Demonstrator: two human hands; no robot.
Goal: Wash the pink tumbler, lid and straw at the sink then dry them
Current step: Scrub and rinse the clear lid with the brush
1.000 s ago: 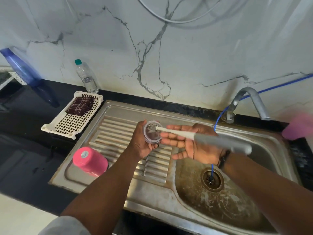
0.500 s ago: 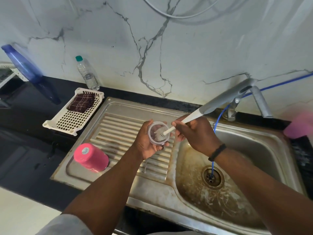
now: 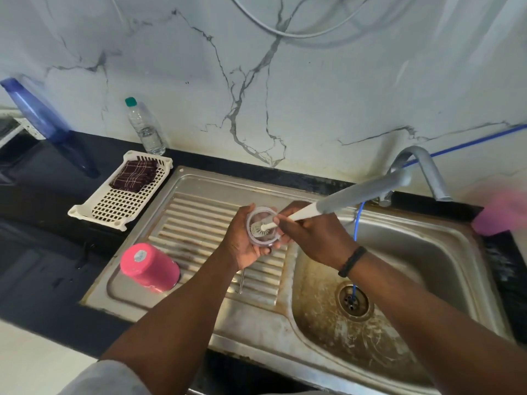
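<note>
My left hand (image 3: 242, 246) holds the clear round lid (image 3: 262, 226) over the ribbed drainboard, fingers curled round its rim. My right hand (image 3: 310, 238) grips a long brush (image 3: 342, 199) with a white neck and grey handle; its bristle head sits inside the lid. The pink tumbler (image 3: 148, 267) stands upside down at the drainboard's left end. A thin straw (image 3: 241, 280) lies on the ribs below my left hand, mostly hidden by my wrist.
The steel sink basin (image 3: 427, 252) lies to the right, with a drain, a blue tube and a grey tap (image 3: 422, 166). A white basket (image 3: 119, 201) with a checked cloth, a water bottle (image 3: 144, 126) and a blue jug (image 3: 37, 109) stand at left. A pink object (image 3: 502, 212) sits at the right.
My right hand turned from lying flat under the brush to gripping its neck. The handle swung up toward the tap, and the brush head went deeper into the lid.
</note>
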